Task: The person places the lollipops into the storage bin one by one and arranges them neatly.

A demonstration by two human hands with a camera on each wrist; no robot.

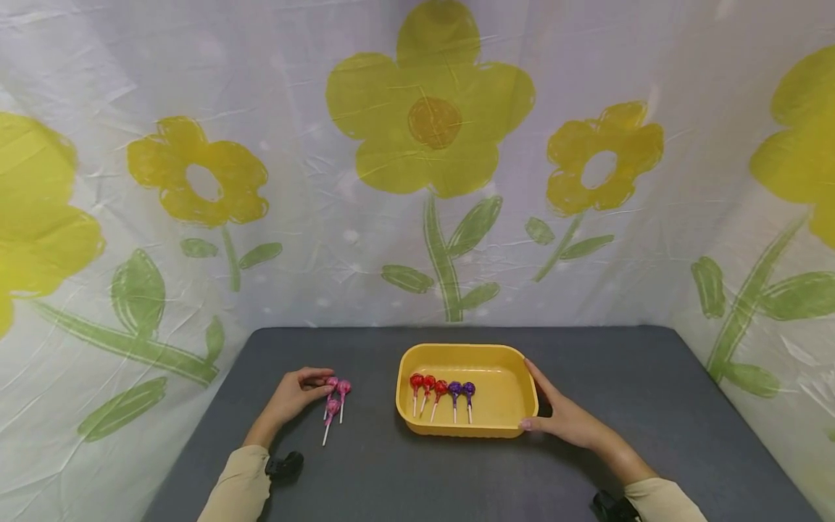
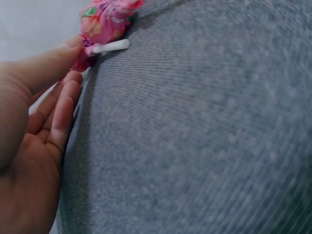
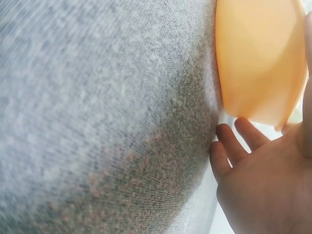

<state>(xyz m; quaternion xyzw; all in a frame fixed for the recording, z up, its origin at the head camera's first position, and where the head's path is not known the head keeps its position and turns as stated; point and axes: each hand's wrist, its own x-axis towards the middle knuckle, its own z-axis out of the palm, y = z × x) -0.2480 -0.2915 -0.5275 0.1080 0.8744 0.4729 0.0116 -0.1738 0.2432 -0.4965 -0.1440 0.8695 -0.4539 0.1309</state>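
Observation:
My left hand (image 1: 296,397) pinches a pink-wrapped lollipop (image 1: 332,381) between thumb and fingers, at the left of the dark table. In the left wrist view, the thumb presses the wrapper of a pink lollipop (image 2: 105,24) just below its head. Two more pink lollipops (image 1: 343,388) lie beside it, one nearer the front. A yellow tray (image 1: 509,428) stands right of centre, with red lollipops (image 1: 428,383) and two purple lollipops (image 1: 469,390) lined up inside. Around the tray's right end my right hand (image 1: 567,420) holds, thumb at the near corner, a finger at the far one.
The dark grey table (image 1: 365,478) reaches back to a pale curtain (image 1: 313,275) printed with yellow flowers, which also hangs along both sides. Dark devices are strapped at both wrists.

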